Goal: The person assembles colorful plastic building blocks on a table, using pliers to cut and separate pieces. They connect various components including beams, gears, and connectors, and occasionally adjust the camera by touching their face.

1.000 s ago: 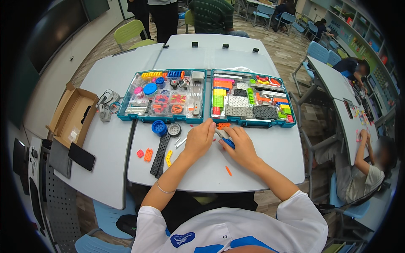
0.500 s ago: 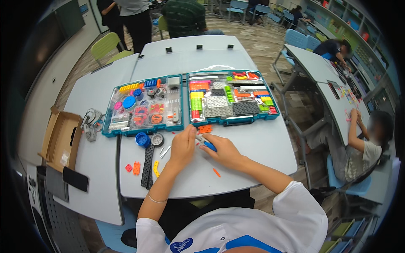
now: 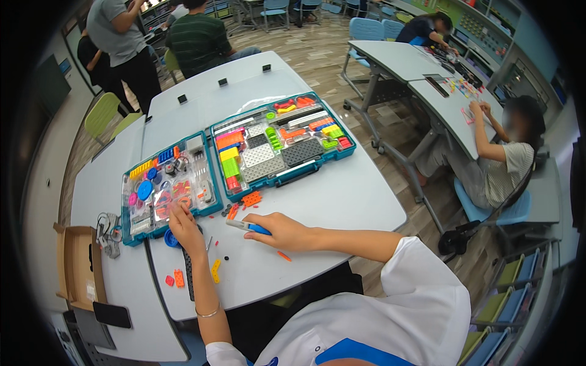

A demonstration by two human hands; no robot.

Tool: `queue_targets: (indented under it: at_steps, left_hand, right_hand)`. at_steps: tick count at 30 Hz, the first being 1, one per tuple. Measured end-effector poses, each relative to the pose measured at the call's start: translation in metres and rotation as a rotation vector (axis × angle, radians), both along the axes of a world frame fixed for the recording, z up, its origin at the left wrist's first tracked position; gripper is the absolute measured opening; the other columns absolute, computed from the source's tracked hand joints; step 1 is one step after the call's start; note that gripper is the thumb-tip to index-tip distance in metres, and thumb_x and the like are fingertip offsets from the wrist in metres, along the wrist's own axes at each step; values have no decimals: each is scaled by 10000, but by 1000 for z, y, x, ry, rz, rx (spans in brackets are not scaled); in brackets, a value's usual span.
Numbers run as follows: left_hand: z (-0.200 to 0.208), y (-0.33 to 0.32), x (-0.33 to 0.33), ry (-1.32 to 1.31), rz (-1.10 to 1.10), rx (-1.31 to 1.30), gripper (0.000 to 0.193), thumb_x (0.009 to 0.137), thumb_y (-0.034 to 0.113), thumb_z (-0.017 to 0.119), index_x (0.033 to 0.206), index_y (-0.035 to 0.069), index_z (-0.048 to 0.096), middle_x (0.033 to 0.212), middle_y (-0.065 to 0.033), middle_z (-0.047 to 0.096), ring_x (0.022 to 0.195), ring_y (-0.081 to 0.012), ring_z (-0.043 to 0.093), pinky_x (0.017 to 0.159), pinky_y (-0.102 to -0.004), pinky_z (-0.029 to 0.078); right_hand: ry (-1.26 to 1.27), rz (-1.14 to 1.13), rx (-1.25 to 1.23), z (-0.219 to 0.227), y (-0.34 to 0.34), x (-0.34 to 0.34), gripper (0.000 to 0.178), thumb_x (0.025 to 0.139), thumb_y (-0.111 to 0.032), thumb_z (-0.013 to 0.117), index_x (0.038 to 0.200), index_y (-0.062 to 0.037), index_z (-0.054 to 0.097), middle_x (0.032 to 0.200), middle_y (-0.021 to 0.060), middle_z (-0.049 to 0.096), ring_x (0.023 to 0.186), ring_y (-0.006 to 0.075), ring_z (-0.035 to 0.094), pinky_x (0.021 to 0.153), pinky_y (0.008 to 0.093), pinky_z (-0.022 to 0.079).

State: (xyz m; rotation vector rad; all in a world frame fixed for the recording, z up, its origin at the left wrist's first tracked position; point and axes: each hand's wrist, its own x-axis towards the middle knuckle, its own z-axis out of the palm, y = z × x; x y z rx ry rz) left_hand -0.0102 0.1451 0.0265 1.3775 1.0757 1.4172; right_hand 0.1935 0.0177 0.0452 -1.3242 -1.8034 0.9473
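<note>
My right hand is closed around a blue-and-grey plier-like tool, held over the table with its grey end pointing left. My left hand is at the front edge of the left parts case, by its red and orange pieces. Its fingers are drawn together, and whatever they hold is too small to make out. Orange perforated blocks and small red and dark pieces lie between my hands. Below my left hand, my forearm partly covers a dark perforated strip and a blue wheel.
A second case of colourful building parts adjoins the first. A yellow angled piece, an orange block and an orange stick lie nearby. At left are a cardboard box and a phone. Other people sit and stand around.
My hands have separated. The left moved left to the case's edge, while the right still grips the tool. The whole view has turned to the right.
</note>
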Motion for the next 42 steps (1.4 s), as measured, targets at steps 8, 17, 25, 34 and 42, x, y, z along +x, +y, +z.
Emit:
queue_targets:
  at_steps: [8, 17, 25, 34, 42]
  left_hand:
    - [9, -36, 32, 324, -406, -54, 354, 1075, 249, 463, 801, 25, 479, 664, 9, 396, 629, -78, 341, 554, -276, 296]
    - [5, -30, 33, 515, -278, 188, 381, 1067, 224, 481, 757, 12, 415, 652, -31, 355, 615, -113, 310, 548, -305, 310]
    - [-5, -37, 39, 418, -339, 85, 363, 1096, 254, 366, 835, 15, 447, 681, -71, 420, 610, -139, 394, 555, -338, 347]
    - [-4, -39, 40, 503, -296, 179, 355, 1095, 230, 344, 840, 18, 474, 663, -68, 436, 602, -148, 426, 559, -334, 358]
    - [-18, -36, 40, 460, -349, 192, 395, 1105, 297, 325, 840, 59, 495, 658, 16, 399, 589, -67, 356, 529, -268, 288]
  right_hand:
    - [-138, -85, 193, -18, 10, 8, 328, 982, -359, 606, 1108, -62, 549, 773, 195, 651, 723, 424, 641, 658, 517, 487]
    - [-171, -119, 226, -18, 12, 15, 311, 976, -326, 609, 1117, -54, 554, 898, 184, 661, 800, 412, 642, 692, 509, 495]
    - [-191, -83, 241, -27, 14, 16, 403, 925, -290, 664, 1228, -42, 569, 996, 177, 666, 857, 386, 668, 731, 482, 524]
    - [-217, -144, 276, -27, 12, 13, 294, 917, -277, 667, 1102, -73, 562, 909, 182, 645, 796, 392, 659, 689, 507, 513]
    - [-250, -146, 264, -30, 12, 10, 314, 925, -277, 658, 1129, -60, 559, 922, 184, 654, 811, 390, 666, 696, 506, 512]
